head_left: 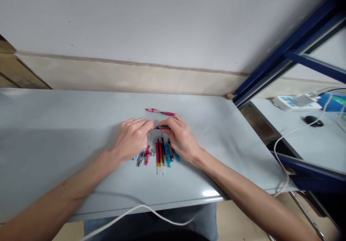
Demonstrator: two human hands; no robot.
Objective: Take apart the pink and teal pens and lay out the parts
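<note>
The left hand [134, 135] and right hand [181, 134] pinch a dark pen part [162, 127] between their fingers, refills [160, 156] nearby; likely fitting or separating, the next move calls for steady alignment.

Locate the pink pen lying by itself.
In the head view, the pink pen lies near the picture's centre, on the table just beyond the right hand.

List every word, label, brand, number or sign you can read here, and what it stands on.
None: I can read no text anywhere in this picture.
Pink pen lying apart: any print is too small to read.
Blue pen part and refills: any marks are too small and blurred.
Power strip and blue-green item: any lettering is too blurred.
</note>
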